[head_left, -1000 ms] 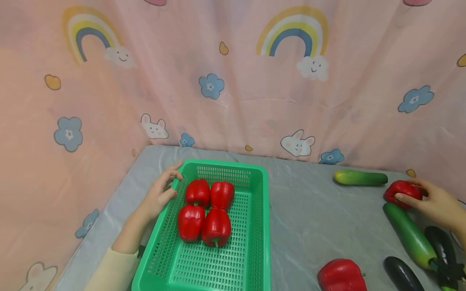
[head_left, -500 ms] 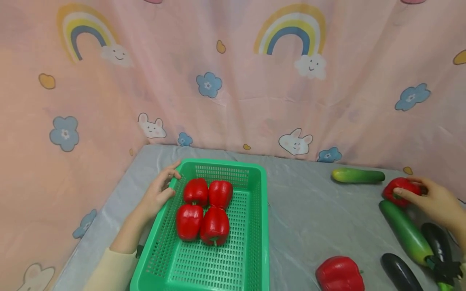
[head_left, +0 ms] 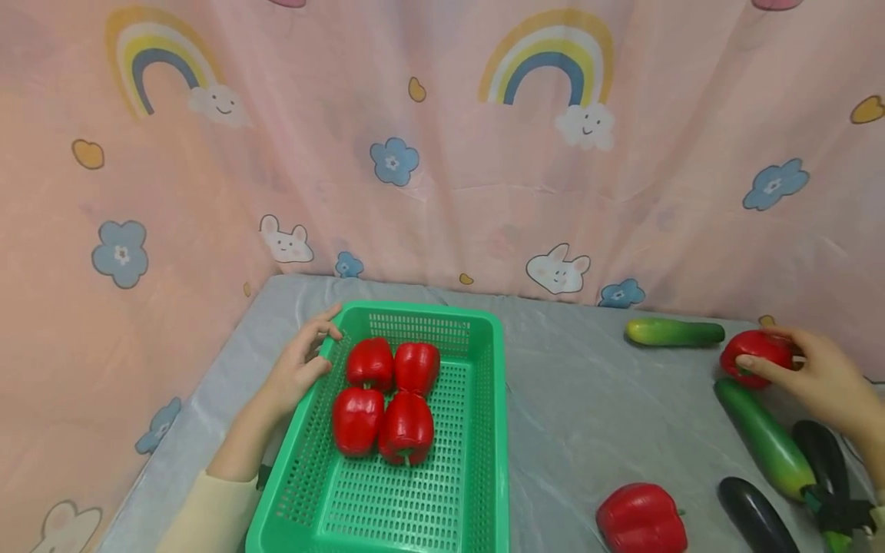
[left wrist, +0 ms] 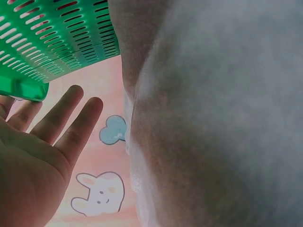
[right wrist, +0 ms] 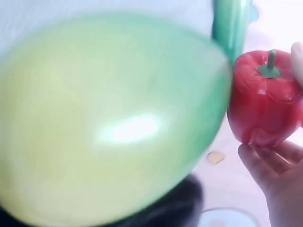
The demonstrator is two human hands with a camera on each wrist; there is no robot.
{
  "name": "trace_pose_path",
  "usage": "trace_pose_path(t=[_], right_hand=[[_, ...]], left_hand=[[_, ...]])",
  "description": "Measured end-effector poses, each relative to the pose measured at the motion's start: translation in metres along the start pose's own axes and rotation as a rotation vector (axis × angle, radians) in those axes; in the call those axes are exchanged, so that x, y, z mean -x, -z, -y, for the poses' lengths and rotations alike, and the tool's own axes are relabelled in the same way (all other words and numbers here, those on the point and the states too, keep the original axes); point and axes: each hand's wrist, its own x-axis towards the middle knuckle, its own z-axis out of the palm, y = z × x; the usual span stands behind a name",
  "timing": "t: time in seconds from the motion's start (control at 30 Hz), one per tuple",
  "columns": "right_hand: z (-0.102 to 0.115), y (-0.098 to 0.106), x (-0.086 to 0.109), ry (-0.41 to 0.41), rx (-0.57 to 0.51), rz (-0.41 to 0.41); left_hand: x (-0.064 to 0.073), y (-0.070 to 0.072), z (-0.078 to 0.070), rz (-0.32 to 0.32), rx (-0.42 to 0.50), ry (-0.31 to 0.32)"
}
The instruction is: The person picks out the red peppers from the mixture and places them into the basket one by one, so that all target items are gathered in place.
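We've 4 red peppers (head_left: 406,424) in green bskt (head_left: 430,309). R hand (head_left: 826,378) clamps thumb + fingers on 5th pepper (head_left: 755,347) nr zucchini (head_left: 764,442); 6th pepper (head_left: 641,518) on tbl (head_left: 560,399). L hand (head_left: 297,370) at bskt rim, fingers apart. Prob 2 left.

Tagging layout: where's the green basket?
The green basket is on the grey cloth, left of centre in the head view; left hand at its rim, four red peppers inside.

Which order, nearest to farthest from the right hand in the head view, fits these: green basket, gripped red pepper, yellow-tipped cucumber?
1. Gripped red pepper: in the right hand.
2. Yellow-tipped cucumber: just left of that pepper, by the curtain.
3. Green basket: much farther left.
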Motion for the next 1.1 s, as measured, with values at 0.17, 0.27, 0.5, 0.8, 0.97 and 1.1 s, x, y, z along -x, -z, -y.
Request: trace_pose_path(t=[0.17,0.27,0.5,0.8,0.97,1.1], right_hand=[[0.018,-0.001,0.001,0.094,0.003,-0.013],[0.029,-0.003,0.001,0.135,0.015,-0.008],[0.053,-0.009,0.004,0.182,0.03,-0.02],[0.091,-0.008,0.007,0.299,-0.006,-0.021],[0.116,-0.009,0.011,0.336,-0.028,-0.041],[0.134,-0.012,0.013,0.4,-0.052,-0.068]], left_hand=[[0.001,0.0,0.002,0.006,-0.009,0.008],[0.002,0.0,0.002,0.011,-0.014,0.017],[0.002,0.0,0.001,0.01,-0.014,0.016],[0.001,0.0,0.001,0.01,-0.008,0.011],[0.0,0.001,0.0,0.012,-0.012,0.009],[0.001,0.002,-0.001,0.017,-0.013,0.012]])
